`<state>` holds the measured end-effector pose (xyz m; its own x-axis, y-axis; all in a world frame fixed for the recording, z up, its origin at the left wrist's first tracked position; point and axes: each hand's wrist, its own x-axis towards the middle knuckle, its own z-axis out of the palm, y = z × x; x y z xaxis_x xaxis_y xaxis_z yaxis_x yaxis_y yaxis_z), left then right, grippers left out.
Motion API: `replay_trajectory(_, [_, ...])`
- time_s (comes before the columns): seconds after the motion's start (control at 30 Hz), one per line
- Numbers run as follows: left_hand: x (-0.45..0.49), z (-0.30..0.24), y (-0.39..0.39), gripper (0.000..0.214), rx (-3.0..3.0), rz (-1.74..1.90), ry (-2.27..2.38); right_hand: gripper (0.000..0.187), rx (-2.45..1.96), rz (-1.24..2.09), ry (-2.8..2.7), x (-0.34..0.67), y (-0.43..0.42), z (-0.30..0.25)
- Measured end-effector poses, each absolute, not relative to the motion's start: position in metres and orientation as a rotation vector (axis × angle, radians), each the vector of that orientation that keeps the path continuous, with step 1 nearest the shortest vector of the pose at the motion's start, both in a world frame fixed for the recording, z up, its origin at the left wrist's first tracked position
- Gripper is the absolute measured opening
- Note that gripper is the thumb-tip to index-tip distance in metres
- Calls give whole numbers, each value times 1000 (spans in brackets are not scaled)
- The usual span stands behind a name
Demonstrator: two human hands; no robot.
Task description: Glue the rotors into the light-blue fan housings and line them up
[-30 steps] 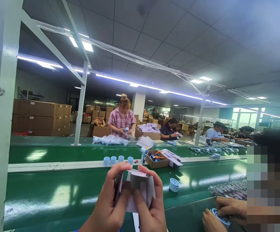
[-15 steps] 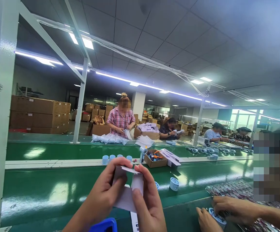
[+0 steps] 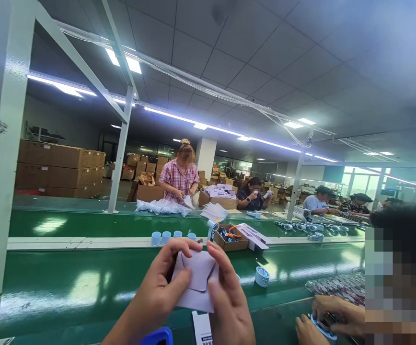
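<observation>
Seen from my head camera, my left hand [image 3: 156,298] and right hand [image 3: 230,306] both grip the white carton [image 3: 195,281], held up over the green belt [image 3: 82,282]. Half a second ago its top flap stood open. Now the flaps lie folded flat under my thumbs.

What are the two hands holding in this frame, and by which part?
A small white carton. The left hand has its grip on the carton's left side, the right hand on its right side, thumbs on the face toward the camera.
</observation>
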<state>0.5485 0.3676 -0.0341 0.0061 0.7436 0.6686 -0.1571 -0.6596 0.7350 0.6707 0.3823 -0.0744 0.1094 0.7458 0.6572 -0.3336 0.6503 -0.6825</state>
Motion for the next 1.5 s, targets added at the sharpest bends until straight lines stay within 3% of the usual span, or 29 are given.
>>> replay_trajectory(0.23, [557, -37, 366, 14, 1559, 1879, 500, 15, -529, 612, -1207, 660, 380, -75])
replay_trajectory(0.43, [555, -38, 366, 4, 1693, 1782, 561, 14, -576, 664, -1153, 663, 381, -76])
replay_trajectory(0.7, [554, -41, 368, 11, 1786, 1696, 660, 5, -559, 670, -1231, 673, 383, -75])
replay_trajectory(0.87, [556, -43, 361, 17, 1623, 1818, 492, 15, -587, 750, -1161, 676, 373, -65])
replay_trajectory(1.07, [536, -47, 359, 70, 2223, 1538, 488, 29, -518, 993, -1014, 678, 368, -66])
replay_trajectory(1.13, [534, -47, 361, 78, 2354, 1560, 522, 32, -532, 972, -1036, 676, 366, -64])
replay_trajectory(1.27, [537, -48, 366, 72, 2386, 1693, 462, 37, -592, 955, -1088, 677, 357, -56])
replay_trajectory(1.5, [536, -55, 364, 64, 2162, 1701, 361, 44, -349, 1285, -890, 693, 350, -41])
